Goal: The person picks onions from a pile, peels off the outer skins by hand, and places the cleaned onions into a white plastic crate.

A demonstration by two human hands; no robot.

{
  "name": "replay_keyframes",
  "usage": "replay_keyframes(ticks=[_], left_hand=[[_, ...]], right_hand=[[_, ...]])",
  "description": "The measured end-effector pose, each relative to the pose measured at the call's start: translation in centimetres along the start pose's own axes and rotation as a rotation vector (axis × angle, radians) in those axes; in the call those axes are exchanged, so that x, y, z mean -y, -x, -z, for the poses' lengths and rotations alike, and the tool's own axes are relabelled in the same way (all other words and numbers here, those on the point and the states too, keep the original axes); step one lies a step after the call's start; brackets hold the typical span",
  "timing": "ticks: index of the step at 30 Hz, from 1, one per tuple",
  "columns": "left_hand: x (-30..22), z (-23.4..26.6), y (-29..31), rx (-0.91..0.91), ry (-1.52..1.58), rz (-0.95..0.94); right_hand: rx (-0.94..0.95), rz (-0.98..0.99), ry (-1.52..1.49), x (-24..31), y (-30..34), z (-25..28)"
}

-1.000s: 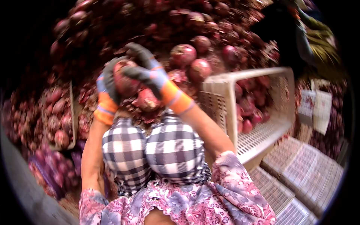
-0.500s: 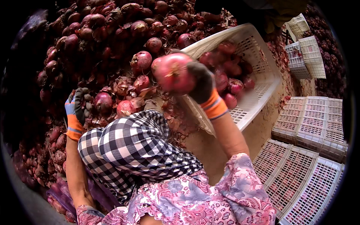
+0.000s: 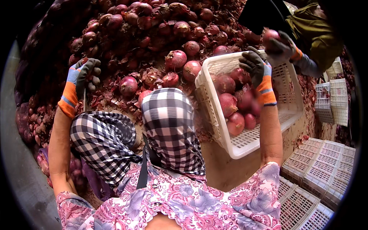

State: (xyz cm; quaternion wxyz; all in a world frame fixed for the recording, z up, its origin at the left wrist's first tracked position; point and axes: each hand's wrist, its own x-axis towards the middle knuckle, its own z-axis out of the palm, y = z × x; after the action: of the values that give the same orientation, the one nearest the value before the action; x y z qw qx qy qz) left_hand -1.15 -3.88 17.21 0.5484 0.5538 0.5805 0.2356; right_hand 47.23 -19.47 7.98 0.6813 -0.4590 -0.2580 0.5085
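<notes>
My right hand [image 3: 253, 66], in a dark-palmed glove with an orange cuff, hovers over the white plastic crate [image 3: 215, 122], fingers apart and nothing in them. Under its wrist a blurred red onion [image 3: 251, 102] is among several onions in the crate. My left hand [image 3: 87, 75], gloved alike, is raised at the left near the onion heap [image 3: 130, 19]. Its fingers are curled round a thin tool [image 3: 84, 100] with a red end at the top and a narrow strip below; its exact kind is hidden. A loose onion [image 3: 128, 86] lies to the right of that hand.
A co-worker's gloved hand [image 3: 283, 49] holds an onion [image 3: 270, 38] by the crate's far edge. Stacked white crates [image 3: 326, 163] stand at the right. Dry skins and onions lie before my checkered knees [image 3: 168, 111]. A purple mesh sack [image 3: 92, 176] is at lower left.
My right hand has carried a large onion rightward over the crate and let it go. The view has shifted, and a co-worker's hand with an onion has appeared. My left hand keeps its tool.
</notes>
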Motion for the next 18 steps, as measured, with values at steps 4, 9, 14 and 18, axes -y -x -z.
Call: replay_keyframes(ticks=[4,9,14,18], left_hand=[[-1.9,-2.2,1.9,0.038,-0.071,0.103],[4.4,-2.5,-0.1,0.212,-0.911,-0.449],[7.4,-1.3,-1.5,0.339,-1.348,-0.287],[5.7,-1.0,-1.0,0.358,-1.135,-0.356]], right_hand=[[0.279,-0.017,-0.016,-4.5,-4.6,-8.1],[0.04,-0.093,0.364,-7.3,-13.3,-13.3],[0.054,-0.119,0.923,-11.8,-24.7,-8.3],[0.274,-0.01,1.825,-17.0,-27.6,-12.0]])
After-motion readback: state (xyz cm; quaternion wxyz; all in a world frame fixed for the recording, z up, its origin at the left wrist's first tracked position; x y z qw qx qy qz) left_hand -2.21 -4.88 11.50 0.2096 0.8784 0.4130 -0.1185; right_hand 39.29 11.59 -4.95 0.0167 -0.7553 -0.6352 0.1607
